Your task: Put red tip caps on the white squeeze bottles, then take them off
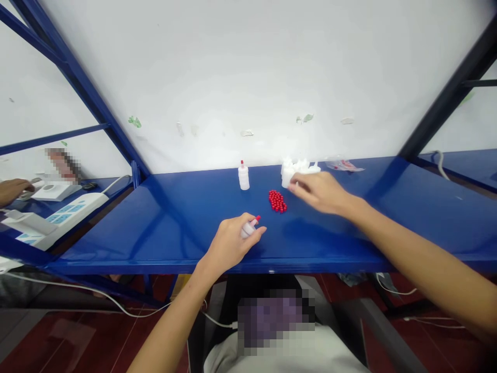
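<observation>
My left hand (pixel 236 234), above the front of the blue tabletop (pixel 186 228), is closed around a small white squeeze bottle (pixel 247 229) with a red tip at its nozzle; the fingers hide part of it. My right hand (pixel 316 191) is beside a cluster of white bottles (pixel 287 173) near the back. Its thumb and index finger are slightly apart at the front bottle's side; whether they touch it is unclear. Between the hands lies a patch of small red caps (pixel 277 201). Another white bottle with a red tip (pixel 244 177) stands upright behind them.
A clear plastic bag (pixel 345 165) with red in it lies at the back right. Blue frame posts (pixel 89 88) rise at both ends. On the left, another person's hand (pixel 14 191) is near a white device and a power strip (pixel 66 220).
</observation>
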A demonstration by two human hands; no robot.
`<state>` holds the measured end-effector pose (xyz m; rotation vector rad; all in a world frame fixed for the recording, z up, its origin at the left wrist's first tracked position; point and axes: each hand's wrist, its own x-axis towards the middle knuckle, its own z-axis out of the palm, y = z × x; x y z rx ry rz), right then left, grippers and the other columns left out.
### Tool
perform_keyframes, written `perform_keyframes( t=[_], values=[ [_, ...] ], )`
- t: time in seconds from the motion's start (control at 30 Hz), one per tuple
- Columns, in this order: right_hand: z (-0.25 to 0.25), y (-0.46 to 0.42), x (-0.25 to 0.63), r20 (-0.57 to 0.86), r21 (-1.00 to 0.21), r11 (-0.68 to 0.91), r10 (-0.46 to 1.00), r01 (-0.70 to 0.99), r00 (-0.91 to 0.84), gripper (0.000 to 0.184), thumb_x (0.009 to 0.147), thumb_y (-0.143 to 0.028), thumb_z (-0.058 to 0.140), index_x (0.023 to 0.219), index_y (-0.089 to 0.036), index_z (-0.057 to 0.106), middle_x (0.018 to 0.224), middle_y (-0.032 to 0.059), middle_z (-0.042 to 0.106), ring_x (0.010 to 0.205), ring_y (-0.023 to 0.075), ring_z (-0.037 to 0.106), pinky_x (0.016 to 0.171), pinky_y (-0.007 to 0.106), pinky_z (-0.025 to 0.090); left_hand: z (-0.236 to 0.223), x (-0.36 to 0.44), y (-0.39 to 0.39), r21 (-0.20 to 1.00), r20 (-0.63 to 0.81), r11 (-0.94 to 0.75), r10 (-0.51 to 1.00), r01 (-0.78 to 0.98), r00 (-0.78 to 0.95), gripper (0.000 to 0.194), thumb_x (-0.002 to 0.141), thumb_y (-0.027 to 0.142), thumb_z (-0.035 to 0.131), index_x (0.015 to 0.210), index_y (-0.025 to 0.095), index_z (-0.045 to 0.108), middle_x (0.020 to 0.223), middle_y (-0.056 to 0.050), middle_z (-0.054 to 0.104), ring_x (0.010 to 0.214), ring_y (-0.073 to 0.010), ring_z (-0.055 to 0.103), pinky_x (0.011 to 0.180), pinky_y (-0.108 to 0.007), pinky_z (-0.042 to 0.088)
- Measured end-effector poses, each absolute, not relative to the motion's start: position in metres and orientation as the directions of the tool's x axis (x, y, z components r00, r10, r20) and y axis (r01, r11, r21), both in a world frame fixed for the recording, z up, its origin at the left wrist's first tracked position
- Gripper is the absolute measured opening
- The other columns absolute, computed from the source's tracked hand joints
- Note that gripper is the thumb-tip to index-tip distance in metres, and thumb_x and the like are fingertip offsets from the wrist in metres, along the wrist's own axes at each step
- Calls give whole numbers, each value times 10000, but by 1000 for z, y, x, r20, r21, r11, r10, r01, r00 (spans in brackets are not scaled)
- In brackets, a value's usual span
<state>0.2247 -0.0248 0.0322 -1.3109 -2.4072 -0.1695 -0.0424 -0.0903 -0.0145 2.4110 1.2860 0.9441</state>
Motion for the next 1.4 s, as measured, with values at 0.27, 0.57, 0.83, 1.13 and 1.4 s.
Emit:
perform_keyframes(
  t=[0.27, 0.57, 0.83, 1.13, 1.4],
  values=[
    [0, -50, 175, 353, -4, 921, 366, 390, -861, 342, 1049, -372, 287, 1026, -171, 563, 865, 44, 622, 647, 137, 493, 605, 274, 325, -11, -41, -92, 370, 367, -658, 752, 656, 547, 263, 984, 396, 480, 823, 190, 511, 764, 23, 585, 653, -117, 486, 627, -243, 348],
    [6, -51, 176, 316, -420, 867, 418, 269, -852, 382, 1034, -373, 313, 699, -203, 377, 607, -48, 396, 538, 97, 358, 569, 248, 278, -10, -40, -96, 261, 353, -726, 685, 636, 637, 195, 1018, 343, 398, 980, 198, 523, 879, -4, 564, 726, -139, 504, 672, -259, 384],
    [8, -52, 172, 260, -725, 666, 502, 176, -825, 429, 1015, -445, 355, 673, -190, 388, 622, -60, 289, 556, 82, 273, 531, 233, 255, -11, -39, -97, 288, 379, -720, 691, 631, 616, 197, 1022, 305, 370, 1073, 205, 533, 904, -12, 537, 724, -135, 488, 673, -257, 388],
    [19, -41, 195, 465, -636, 735, 609, 236, -643, 434, 1002, -464, 343, 644, -220, 324, 585, -61, 291, 518, 86, 276, 514, 258, 251, -5, -45, -88, 590, 334, -588, 802, 553, 496, 374, 1038, 338, 277, 1272, 206, 537, 651, 53, 501, 572, -104, 462, 625, -233, 385],
    [23, -15, 225, 131, -137, 630, 776, 764, -617, 247, 939, -270, 373, 715, -193, 443, 620, 32, 507, 556, 144, 420, 567, 309, 273, -4, -42, -92, 541, 347, -596, 801, 593, 488, 274, 1016, 383, 367, 1051, 200, 568, 671, 48, 537, 590, -111, 469, 627, -239, 364]
  ],
)
